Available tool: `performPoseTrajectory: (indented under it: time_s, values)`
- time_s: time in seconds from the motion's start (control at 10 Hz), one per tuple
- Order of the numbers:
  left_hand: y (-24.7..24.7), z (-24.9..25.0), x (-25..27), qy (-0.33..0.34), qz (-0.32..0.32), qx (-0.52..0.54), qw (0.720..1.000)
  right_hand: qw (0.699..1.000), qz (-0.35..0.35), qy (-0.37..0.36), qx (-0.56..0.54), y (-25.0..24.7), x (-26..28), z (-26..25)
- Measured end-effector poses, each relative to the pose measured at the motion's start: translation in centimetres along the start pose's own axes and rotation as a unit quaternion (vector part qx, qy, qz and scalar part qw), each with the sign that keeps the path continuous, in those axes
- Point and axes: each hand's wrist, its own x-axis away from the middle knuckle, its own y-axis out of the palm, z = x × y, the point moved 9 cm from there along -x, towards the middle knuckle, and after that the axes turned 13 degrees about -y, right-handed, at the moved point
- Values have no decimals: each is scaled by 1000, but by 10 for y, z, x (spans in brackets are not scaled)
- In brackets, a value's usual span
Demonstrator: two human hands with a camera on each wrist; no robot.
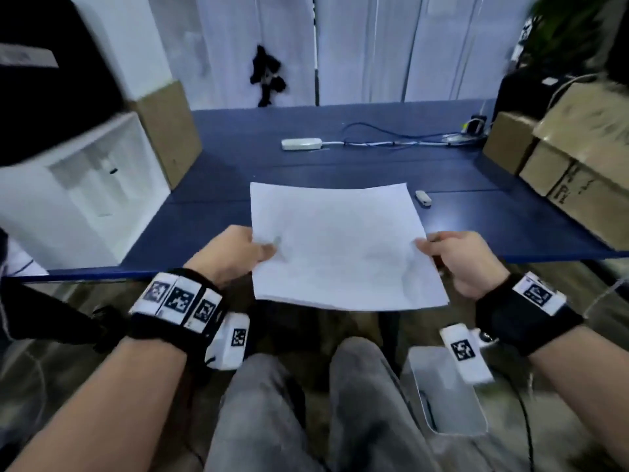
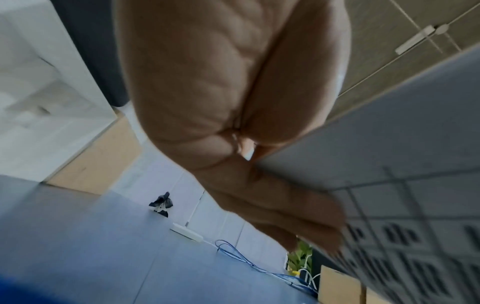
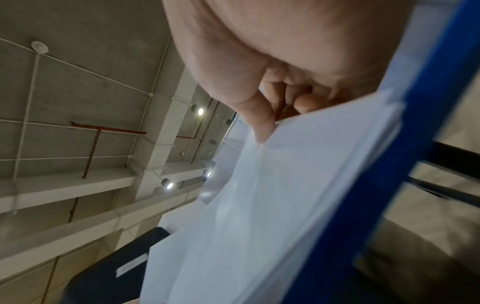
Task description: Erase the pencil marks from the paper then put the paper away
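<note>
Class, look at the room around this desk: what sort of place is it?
Probably an office or storeroom workspace: a blue table, stacked cardboard boxes, and a bare concrete ceiling with spotlights.

Blue table [image 1: 306,165]. White power adapter [image 1: 301,144] near far edge, its cord joining a blue cable [image 1: 374,129] looped toward the far right corner. Cardboard boxes [image 1: 561,158] stacked along right edge. Another cardboard box [image 1: 170,131] at far left corner, white shelf unit [image 1: 85,185] beside it. Black torn patch [image 1: 267,74] on the white wall behind.
</note>
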Motion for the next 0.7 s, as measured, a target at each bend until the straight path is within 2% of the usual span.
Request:
performPoseTrajectory:
  time_s: [0.1, 0.2, 0.3, 0.4, 0.6, 0.7]
  values:
    - [-20, 42, -55, 11, 45, -33, 998, 999, 21, -13, 42, 12, -68, -25]
    - [-27, 63, -116, -20, 108, -50, 993, 984, 13, 12, 178, 30, -128, -33]
    - [-20, 68, -167, -57, 145, -44, 987, 923, -45, -9, 382, 45, -181, -29]
    - [4, 67, -210, -66, 145, -65, 985, 946, -14, 45, 321, 45, -222, -1]
    - [20, 70, -254, -75, 157, -147, 974, 897, -46, 72, 434, 56, -265, 34]
    - [18, 79, -260, -71, 152, -190, 967, 891, -46, 76, 446, 54, -266, 31]
